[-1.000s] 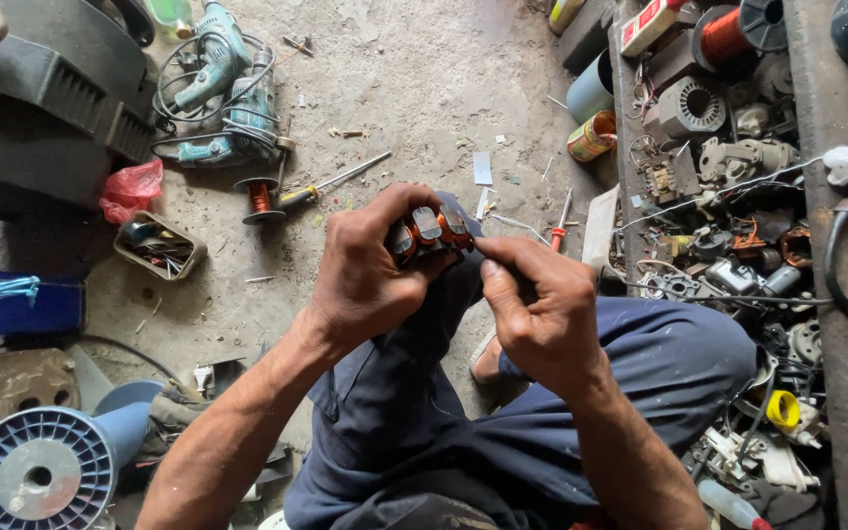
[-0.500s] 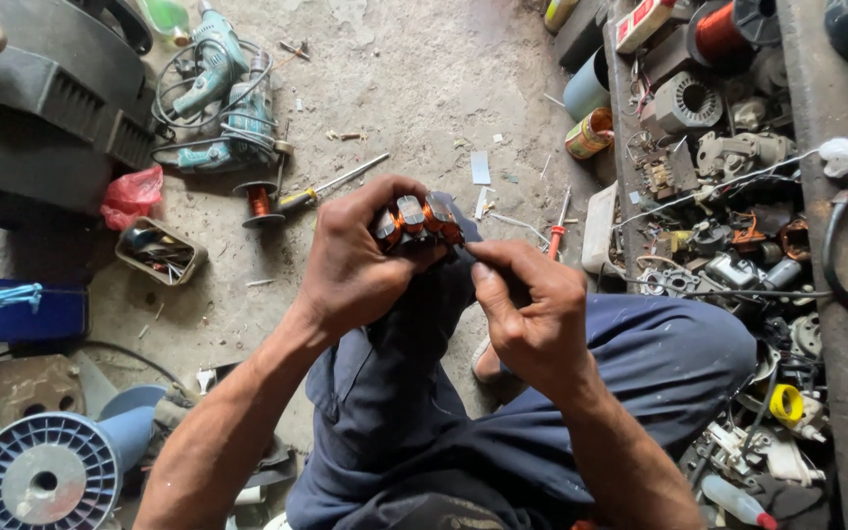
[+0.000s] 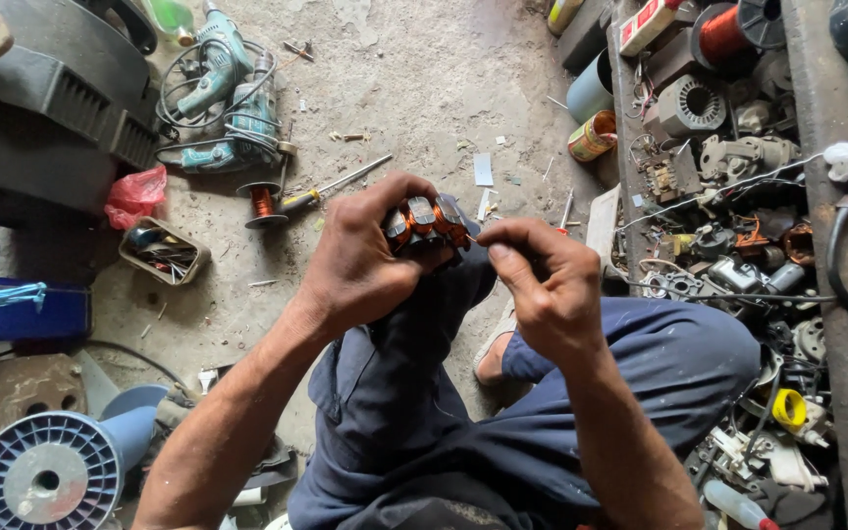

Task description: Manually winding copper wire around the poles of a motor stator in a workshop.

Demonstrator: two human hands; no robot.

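We held the motor winding (image 3: 426, 222), a round piece with orange copper coils, in our left hand (image 3: 360, 263). The fingers of this hand were wrapped closed around it from the left and from below, and it was up over our knees, above the concrete floor (image 3: 414, 88). Our right hand (image 3: 542, 285) was just beside the winding on its right side. Its thumb and forefinger were pinched tightly together near the edge of the coils; we think they had a thin wire between them, but it was too fine to see surely. Our legs were in dark blue trousers (image 3: 581, 393).

On the floor to the left of the hands lay a screwdriver (image 3: 334, 186) and, near it, a small spool of copper wire (image 3: 262, 204). Further up were two teal power drills (image 3: 228, 98) with their cables. A red plastic bag (image 3: 135, 194) and a small tray of bits (image 3: 163, 249) were well apart on the left. A blue-grey empty reel (image 3: 46, 481) stood at the bottom left. On the right, a shelf (image 3: 826, 108) carried many motor parts and a big spool of copper wire (image 3: 728, 31).
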